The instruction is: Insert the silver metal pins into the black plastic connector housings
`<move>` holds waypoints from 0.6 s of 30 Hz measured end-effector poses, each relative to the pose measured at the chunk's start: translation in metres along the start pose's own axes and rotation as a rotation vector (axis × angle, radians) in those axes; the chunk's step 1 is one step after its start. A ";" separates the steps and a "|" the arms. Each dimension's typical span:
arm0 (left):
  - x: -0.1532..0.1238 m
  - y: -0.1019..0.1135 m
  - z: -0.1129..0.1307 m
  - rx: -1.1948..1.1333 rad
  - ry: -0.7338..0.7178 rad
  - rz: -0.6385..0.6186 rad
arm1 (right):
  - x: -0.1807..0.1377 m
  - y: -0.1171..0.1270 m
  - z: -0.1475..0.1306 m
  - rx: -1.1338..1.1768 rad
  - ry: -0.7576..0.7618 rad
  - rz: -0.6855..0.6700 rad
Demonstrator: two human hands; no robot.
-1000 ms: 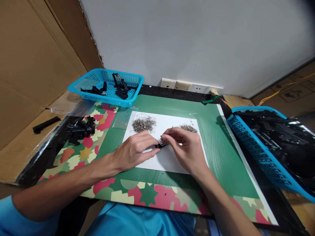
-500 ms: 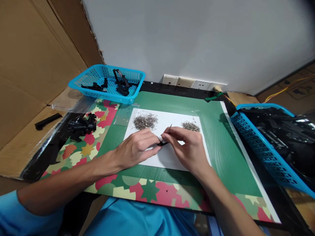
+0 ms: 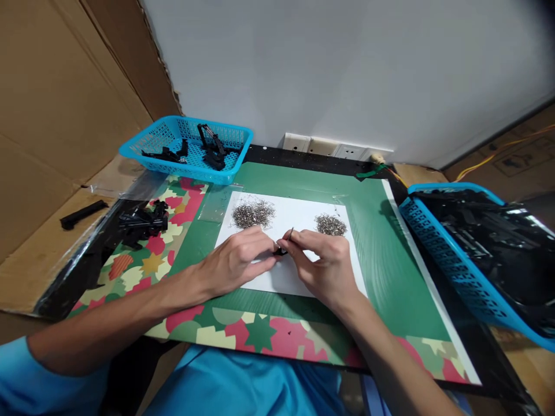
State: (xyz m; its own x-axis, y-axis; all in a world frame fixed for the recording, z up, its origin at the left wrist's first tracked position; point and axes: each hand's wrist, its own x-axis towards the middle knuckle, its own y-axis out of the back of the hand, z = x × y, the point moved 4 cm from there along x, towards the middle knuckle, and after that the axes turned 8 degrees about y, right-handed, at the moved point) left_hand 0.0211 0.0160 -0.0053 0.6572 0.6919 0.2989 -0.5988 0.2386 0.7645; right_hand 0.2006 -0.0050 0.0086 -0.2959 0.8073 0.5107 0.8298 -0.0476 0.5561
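Over a white sheet of paper (image 3: 271, 283), my left hand (image 3: 238, 260) pinches a small black plastic part (image 3: 281, 252) between thumb and fingers. My right hand (image 3: 325, 260) meets it at the fingertips, closed round a thin metal tool (image 3: 291, 233) whose slim end sticks up above the thumb. Fingers cover most of the black part and the tool's lower end. A larger pile of tiny metal springs or pins (image 3: 252, 214) lies behind my left hand. Behind my right hand is a smaller pile of tiny metal pieces (image 3: 330, 225).
A blue basket (image 3: 186, 170) with a few black assemblies stands back left. Another blue basket (image 3: 455, 271), heaped with black parts, is at the right. Black parts (image 3: 143, 222) lie on the patterned mat's left; a black bar (image 3: 84, 215) rests on cardboard. Wall sockets (image 3: 323, 147) are behind.
My right hand has drawn slightly left, closer to my left fingertips, and the tool tilts a little differently. The whole view has shifted slightly.
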 end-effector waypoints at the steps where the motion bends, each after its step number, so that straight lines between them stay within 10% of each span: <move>1: 0.001 0.000 0.000 -0.005 0.005 0.012 | 0.000 0.000 0.000 0.022 -0.026 0.022; 9: -0.002 0.001 -0.008 -0.133 0.207 0.136 | 0.009 0.051 0.020 0.142 -0.208 0.491; 18: -0.001 0.018 -0.011 -0.352 0.401 0.281 | 0.027 0.078 0.046 -0.420 -0.277 -0.280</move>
State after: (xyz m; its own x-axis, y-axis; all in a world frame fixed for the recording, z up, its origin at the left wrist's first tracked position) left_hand 0.0050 0.0267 0.0018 0.2690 0.9479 0.1705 -0.8849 0.1734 0.4323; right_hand 0.2793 0.0403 0.0356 -0.2953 0.9440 0.1469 0.4616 0.0063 0.8871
